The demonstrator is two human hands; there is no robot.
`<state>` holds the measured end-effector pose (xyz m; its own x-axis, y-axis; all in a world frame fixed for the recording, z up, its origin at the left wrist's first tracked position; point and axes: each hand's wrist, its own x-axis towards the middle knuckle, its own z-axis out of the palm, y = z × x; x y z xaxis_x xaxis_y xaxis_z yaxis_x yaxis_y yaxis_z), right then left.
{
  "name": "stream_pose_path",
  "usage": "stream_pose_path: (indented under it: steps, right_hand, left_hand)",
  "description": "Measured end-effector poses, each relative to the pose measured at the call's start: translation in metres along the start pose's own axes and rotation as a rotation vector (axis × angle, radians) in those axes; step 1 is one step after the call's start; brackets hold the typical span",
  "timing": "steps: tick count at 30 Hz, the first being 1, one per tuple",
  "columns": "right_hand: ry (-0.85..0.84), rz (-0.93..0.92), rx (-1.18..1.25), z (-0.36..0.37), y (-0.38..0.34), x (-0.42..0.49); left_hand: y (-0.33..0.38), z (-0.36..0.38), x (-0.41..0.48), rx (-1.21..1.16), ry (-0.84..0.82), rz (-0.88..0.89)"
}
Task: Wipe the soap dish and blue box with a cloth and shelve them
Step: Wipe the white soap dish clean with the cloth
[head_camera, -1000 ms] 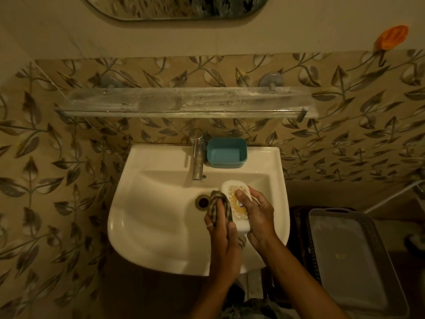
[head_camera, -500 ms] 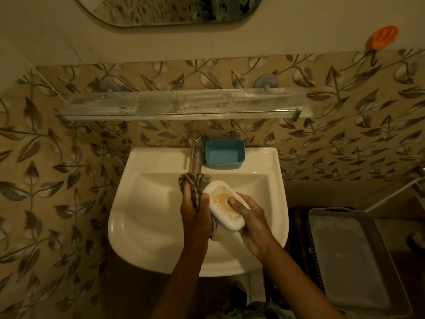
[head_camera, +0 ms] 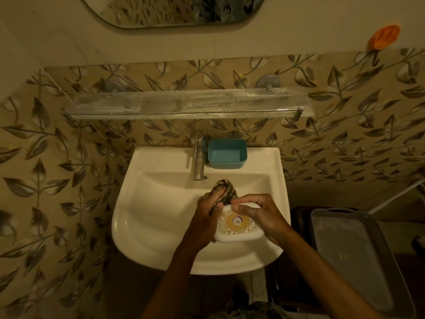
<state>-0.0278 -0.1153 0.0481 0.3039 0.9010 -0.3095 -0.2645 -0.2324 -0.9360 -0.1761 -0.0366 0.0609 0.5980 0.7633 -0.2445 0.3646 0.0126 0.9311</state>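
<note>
Over the white sink my right hand grips the white soap dish, which has a gold patterned lid and a round label. My left hand holds a bunched striped cloth against the dish's left end; part of the cloth is hidden under my fingers. The blue box stands open on the sink's back ledge, just right of the tap. Above them on the tiled wall hangs the long glass shelf.
A mirror hangs over the shelf. An orange holder sticks to the wall at the upper right. A grey plastic tray lies on a dark basket right of the sink.
The soap dish has turned from tilted to lying flat with its label up. My left hand with the cloth moved from the tap side to the dish's left end. My right hand now covers the dish's far edge.
</note>
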Motion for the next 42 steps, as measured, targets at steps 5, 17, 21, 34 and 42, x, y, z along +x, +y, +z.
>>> stream_pose_path:
  steps: [5,17,21,34,42]
  right_hand:
    - [0.369,0.063,0.414,0.004,0.000,0.008]
    - [0.295,0.011,0.213,-0.002,-0.007,0.014]
    - [0.323,-0.046,0.153,-0.005,-0.007,0.018]
    - [0.271,-0.364,-0.210,0.021,-0.008,0.014]
    - [0.565,-0.254,0.131,0.014,-0.017,0.011]
  left_hand:
    - [0.003,0.016,-0.011,-0.038,0.189,0.039]
    - [0.005,0.016,-0.008,0.001,0.182,0.062]
    - [-0.011,0.030,-0.021,0.035,0.260,0.045]
    - [0.005,0.053,-0.028,0.444,0.299,0.277]
    - [-0.014,0.028,-0.022,0.158,0.318,0.215]
